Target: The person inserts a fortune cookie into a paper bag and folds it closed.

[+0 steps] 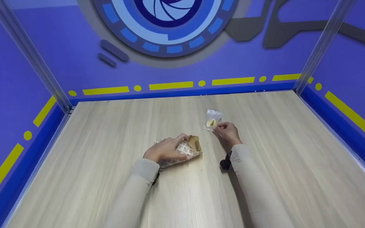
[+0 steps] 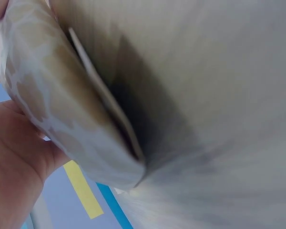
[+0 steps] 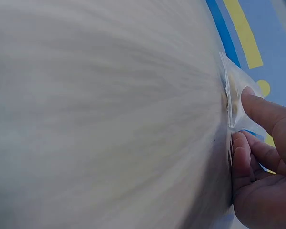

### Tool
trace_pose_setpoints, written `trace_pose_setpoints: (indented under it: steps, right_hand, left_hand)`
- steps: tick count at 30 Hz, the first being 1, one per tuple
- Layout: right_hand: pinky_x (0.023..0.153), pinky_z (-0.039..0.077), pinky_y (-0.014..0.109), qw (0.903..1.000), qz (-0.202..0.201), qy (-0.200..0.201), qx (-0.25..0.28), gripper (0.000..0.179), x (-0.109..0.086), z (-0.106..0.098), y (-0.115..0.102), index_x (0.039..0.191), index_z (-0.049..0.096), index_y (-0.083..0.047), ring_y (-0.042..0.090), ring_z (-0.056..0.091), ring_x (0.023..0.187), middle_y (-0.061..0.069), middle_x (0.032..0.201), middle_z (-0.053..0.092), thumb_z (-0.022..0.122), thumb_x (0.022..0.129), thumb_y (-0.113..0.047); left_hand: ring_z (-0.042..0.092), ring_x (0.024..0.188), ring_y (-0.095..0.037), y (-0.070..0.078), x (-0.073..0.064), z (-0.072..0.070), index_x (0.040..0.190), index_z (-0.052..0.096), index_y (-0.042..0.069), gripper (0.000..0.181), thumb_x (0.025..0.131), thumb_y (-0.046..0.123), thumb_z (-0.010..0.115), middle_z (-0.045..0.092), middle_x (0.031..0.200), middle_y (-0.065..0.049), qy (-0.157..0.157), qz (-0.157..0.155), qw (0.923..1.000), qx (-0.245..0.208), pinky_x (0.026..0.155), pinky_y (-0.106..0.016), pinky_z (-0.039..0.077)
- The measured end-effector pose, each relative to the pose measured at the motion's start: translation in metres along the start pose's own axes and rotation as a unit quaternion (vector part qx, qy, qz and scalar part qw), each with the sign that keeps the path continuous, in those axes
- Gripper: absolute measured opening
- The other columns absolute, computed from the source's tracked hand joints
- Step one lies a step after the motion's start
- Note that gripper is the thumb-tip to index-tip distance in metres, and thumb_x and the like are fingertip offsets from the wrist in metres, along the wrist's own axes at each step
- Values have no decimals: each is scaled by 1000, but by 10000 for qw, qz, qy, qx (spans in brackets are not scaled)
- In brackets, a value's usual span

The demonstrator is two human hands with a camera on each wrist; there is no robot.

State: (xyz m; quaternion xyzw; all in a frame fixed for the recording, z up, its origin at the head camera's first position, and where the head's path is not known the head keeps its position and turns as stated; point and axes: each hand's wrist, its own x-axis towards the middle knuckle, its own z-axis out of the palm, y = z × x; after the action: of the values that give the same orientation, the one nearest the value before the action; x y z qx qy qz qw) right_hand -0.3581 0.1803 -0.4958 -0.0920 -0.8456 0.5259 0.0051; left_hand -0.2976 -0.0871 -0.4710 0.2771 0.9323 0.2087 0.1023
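A paper bag with a brown-and-white giraffe-like print [image 1: 185,149] lies on its side, its brown open end turned to the right. My left hand [image 1: 163,150] grips it from above, thumb on the near side and fingers over the far side. The left wrist view shows the printed bag [image 2: 62,100] close up, with part of the left hand [image 2: 14,157] behind it. To the right of the bag, my right hand [image 1: 229,132] pinches the near edge of a clear plastic packet [image 1: 214,113]. Inside is a folded yellowish piece resembling a fortune cookie [image 1: 211,123]. In the right wrist view, the thumb lies against the packet [image 3: 236,102].
Both hands work over a light wood-grain table [image 1: 112,136]. A blue-purple panel [image 1: 59,57] with yellow dashes rises along the back, and similar panels stand at both sides. Metal posts [image 1: 322,44] mark the back corners.
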Motion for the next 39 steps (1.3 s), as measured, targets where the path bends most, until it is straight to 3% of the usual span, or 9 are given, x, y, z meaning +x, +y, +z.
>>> trace_pose_setpoints:
  steps: [7,12,19,27,34,39]
  right_hand:
    - [54,37,18,9990,-104,253,-357,26,-4,5,-5,93,57,4,11,46,67,2,77,51,68,76,-12]
    - [55,38,21,9967,-232,423,-646,22,3,7,-4,87,57,4,13,47,65,2,72,51,69,73,-9]
    - [55,43,29,9963,-643,393,-424,23,36,14,32,79,55,-2,17,49,63,5,70,54,73,69,-15]
    - [49,35,20,9970,-301,229,-674,18,2,5,0,86,53,5,14,44,63,3,71,48,65,75,-5]
    - [54,37,21,9990,63,-32,-436,20,-3,2,-3,89,50,1,14,44,68,2,77,47,64,79,-8]
    - [59,37,23,9997,19,15,-243,18,-4,1,1,87,48,0,16,45,70,3,77,47,63,79,-7]
  left_hand:
    - [53,77,-17,0,0,1,128,35,36,71,68,63,63,57,92,-2,-9,-13,10000,35,62,-31,43]
    - [53,75,-16,-1,1,0,127,35,35,71,68,63,63,57,90,-1,0,6,10000,17,61,-30,43]
    - [53,75,-16,-1,0,-1,127,36,35,70,68,62,64,57,89,0,-27,11,10000,-50,60,-29,42]
    - [51,76,-17,0,-1,-1,128,35,36,73,67,65,63,56,91,-1,-77,-52,10000,-28,60,-30,41]
    - [52,74,-17,-1,-2,-2,128,35,36,73,67,64,64,57,90,-1,-104,-31,9999,-58,58,-30,41]
    - [53,75,-16,-1,-1,0,127,36,36,70,68,61,65,57,91,-1,-89,37,9999,-92,59,-29,42]
